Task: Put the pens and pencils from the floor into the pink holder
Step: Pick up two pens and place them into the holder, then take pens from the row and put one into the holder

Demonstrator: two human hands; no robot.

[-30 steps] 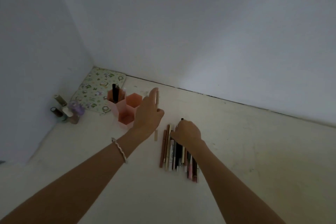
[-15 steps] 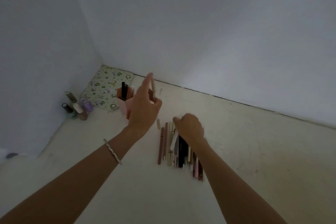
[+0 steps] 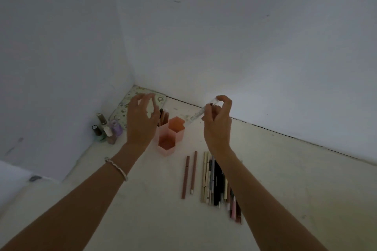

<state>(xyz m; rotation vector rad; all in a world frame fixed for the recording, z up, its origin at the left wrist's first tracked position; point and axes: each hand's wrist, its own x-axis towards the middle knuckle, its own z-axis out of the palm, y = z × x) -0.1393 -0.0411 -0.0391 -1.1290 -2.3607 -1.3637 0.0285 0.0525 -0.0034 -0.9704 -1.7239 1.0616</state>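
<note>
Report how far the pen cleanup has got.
Done: a few pens stand in the back cell of the pink holder. In hand: the right hand pinches a clear pen near the holder; the left hand hovers over it, apparently empty. Left: the row of pens and pencils on the floor, most of the job.

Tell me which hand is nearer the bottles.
Left. The left hand hovers just right of the bottles; the right hand, holding a clear pen, is past the holder.
</note>
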